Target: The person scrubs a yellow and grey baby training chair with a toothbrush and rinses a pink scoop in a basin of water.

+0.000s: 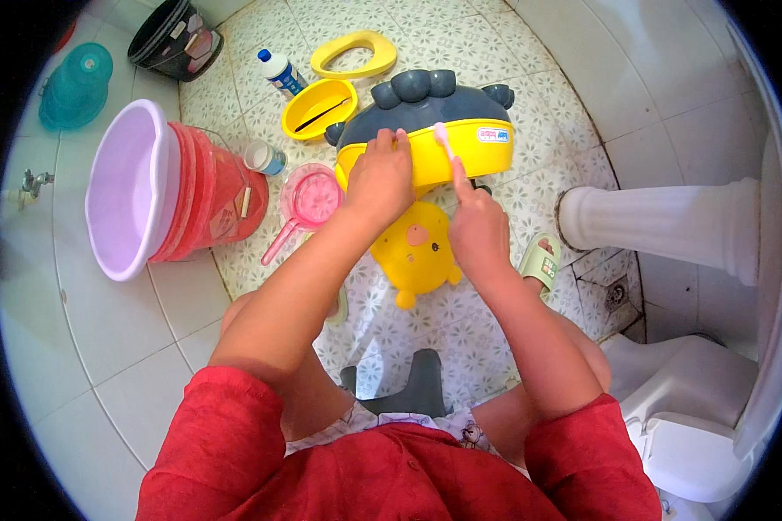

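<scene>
A yellow and dark grey child's potty lies tipped over on the tiled floor before me. My left hand is closed on its yellow side, steadying it. In my right hand is a pink toothbrush, its bristle head at the yellow rim. A yellow bear-face piece lies just below the potty, between my forearms; whether it is joined to the potty is hidden. Behind the potty are a yellow ring seat and a yellow bowl with a thin dark stick in it.
Left of the potty sit a pink dipper, a small jar, a white bottle, and a red bucket with a lilac basin. A black bucket stands far left. A white pedestal and toilet border the right.
</scene>
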A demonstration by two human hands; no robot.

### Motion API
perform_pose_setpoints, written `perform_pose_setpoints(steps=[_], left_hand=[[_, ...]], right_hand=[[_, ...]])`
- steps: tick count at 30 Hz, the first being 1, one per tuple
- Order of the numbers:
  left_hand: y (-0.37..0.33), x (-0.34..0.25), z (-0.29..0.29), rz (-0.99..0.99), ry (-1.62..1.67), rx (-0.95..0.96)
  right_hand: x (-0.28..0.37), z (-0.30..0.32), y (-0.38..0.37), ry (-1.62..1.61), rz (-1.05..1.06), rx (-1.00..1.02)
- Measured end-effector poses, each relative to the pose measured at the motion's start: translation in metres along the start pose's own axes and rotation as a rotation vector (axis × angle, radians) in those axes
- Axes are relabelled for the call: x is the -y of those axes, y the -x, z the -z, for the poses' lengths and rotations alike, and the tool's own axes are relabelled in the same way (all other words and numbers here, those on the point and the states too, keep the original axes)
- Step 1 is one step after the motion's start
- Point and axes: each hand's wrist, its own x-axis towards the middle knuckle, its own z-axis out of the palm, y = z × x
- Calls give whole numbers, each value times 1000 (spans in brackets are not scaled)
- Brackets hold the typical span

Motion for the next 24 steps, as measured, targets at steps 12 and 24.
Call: perform_pose_setpoints(steps=[12, 24], left_hand=[[2, 6, -1, -97, 163, -83], [-3, 14, 2, -85, 264, -63]], right_hand=[[-1, 3, -15, -53, -134, 104], [5, 5, -11, -30, -53, 137]])
